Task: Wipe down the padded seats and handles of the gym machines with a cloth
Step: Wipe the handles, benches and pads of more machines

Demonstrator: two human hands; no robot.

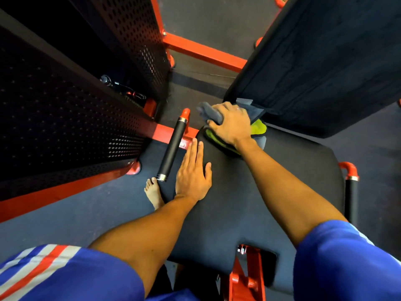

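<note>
1. Grey-and-green cloth (258,127) is bunched under the right hand (232,124). The fingers curl over it and grip it, pressing it onto the far corner of the padded seat (271,192).
2. The left hand (192,170) lies flat on the seat with fingers straight and thumb spread. It holds nothing and seems to act as a brace.
3. Judged step: wiping the seat's far strip. Most of the pad nearer the body than the right hand looks not yet covered.
4. Risk: a loose grey fold juts past the right fingertips, toward the gap under the back pad (325,61). A forward stroke could snag it there or drag it off the pad.
5. Risk: the left palm sits at the seat's outer edge. If weight shifts outward it could slip toward the black handle (172,146) just outside the little finger. I cannot tell whether they touch.
6. Risk: a bare foot (153,192) stands below that handle, so a slip would land there.
7. Open room: there is a broad bare pad to the right of and behind the right hand, up to the far handle (351,192).
8. Tight side: the perforated shroud (76,105) stands close beyond the left hand.
</note>
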